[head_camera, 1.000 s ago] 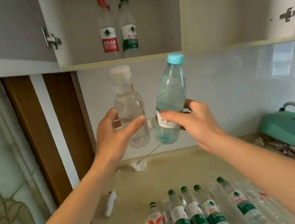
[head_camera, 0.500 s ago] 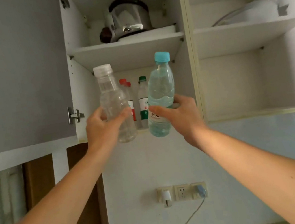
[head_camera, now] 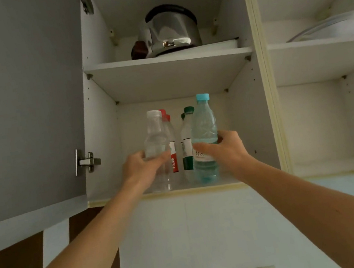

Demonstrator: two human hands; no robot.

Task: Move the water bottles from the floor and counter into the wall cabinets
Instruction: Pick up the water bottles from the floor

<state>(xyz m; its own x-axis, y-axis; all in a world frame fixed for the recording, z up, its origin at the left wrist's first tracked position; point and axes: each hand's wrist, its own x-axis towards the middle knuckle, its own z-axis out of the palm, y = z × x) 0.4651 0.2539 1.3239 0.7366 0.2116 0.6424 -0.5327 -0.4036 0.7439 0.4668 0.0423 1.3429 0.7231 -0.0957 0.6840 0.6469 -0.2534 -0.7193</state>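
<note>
White wall cabinet stands open before you, its grey door swung left. Your left hand grips a clear bottle with a white cap, and your right hand grips a bluish bottle with a light blue cap; both are upright at the front of the lower shelf. Behind them stand red-capped bottles and green-capped bottles. On the upper shelf sits a steel pot.
</note>
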